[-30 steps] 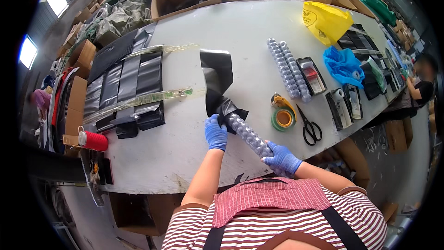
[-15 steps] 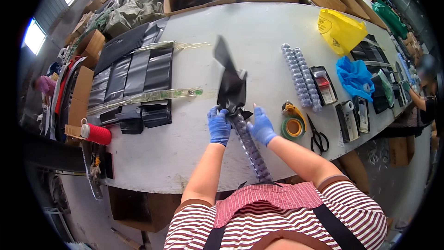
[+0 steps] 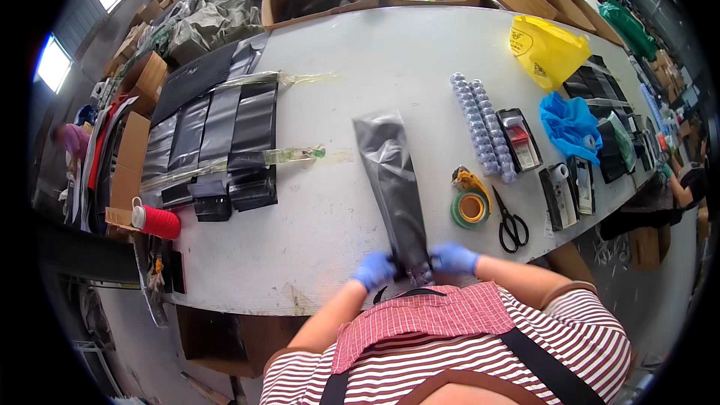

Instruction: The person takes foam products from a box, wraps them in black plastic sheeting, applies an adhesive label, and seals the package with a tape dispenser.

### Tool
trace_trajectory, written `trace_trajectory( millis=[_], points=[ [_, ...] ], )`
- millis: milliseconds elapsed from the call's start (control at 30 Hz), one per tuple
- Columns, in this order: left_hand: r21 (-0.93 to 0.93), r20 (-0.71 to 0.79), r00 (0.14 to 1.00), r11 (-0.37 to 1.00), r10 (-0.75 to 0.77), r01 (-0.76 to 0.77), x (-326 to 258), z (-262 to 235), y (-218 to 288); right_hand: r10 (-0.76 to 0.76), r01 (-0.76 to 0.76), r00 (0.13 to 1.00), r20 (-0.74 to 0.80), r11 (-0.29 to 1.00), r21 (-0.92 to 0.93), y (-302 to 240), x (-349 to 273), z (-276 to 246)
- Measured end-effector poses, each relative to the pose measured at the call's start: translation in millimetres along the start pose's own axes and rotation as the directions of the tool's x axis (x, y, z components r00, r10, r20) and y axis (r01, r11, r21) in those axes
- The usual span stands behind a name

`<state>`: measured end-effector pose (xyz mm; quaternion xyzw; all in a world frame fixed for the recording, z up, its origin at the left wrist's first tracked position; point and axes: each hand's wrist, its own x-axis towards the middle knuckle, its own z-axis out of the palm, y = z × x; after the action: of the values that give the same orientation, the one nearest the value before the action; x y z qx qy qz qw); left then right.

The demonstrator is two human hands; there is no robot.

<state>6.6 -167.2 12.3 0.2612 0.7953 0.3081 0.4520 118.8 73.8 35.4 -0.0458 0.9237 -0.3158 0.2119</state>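
A long black plastic bag (image 3: 390, 180) lies on the white table (image 3: 322, 232) in front of me, its wide end pointing away. My left hand (image 3: 375, 271) grips the left side of its near end, at the table's front edge. On the other side, my right hand (image 3: 454, 258) is closed on the bag's near right edge. Out of the bag's mouth, between my hands, shows the end of a bumpy bluish-clear rod (image 3: 421, 276); its remaining length is hidden inside the bag. Both hands wear blue gloves, and their fingertips are partly blurred.
To the right lie two bumpy rods (image 3: 480, 131), a tape roll (image 3: 470, 208) in a yellow dispenser, and black scissors (image 3: 512, 226). Farther right are a blue bag (image 3: 568, 126) and a yellow bag (image 3: 551, 51). Black bags (image 3: 202, 131) and a red spool (image 3: 159, 222) sit left.
The black bag has been drawn down over the bumpy rod and now lies long and smooth. Both hands have moved toward me, to the table's front edge.
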Motion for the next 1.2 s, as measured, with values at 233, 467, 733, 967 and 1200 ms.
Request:
trace_trajectory(
  millis=[233,467,733,967,1200],
  points=[
    [0.098,0.044,0.998,0.994,-0.051,0.046,-9,-20,62,0.19,-0.14,0.982,-0.004,0.735,0.664,3,7,6],
    [-0.03,-0.249,0.965,0.996,-0.087,0.082,43,-35,67,0.138,-0.098,0.902,-0.409,0.988,0.117,23,21,-2],
    [0.261,-0.556,0.822,0.965,0.127,0.027,25,-13,18,0.21,0.063,0.67,-0.712,0.94,0.336,116,-147,-104],
    [0.062,-0.548,0.836,0.998,0.031,0.004,27,-5,31,0.598,-0.615,0.101,-0.795,0.666,0.422,294,-295,-201],
    [0.122,-0.581,0.812,0.979,-0.061,0.162,26,-7,19,0.707,-0.841,0.311,-0.635,0.516,0.162,318,-281,-217]
  ],
)
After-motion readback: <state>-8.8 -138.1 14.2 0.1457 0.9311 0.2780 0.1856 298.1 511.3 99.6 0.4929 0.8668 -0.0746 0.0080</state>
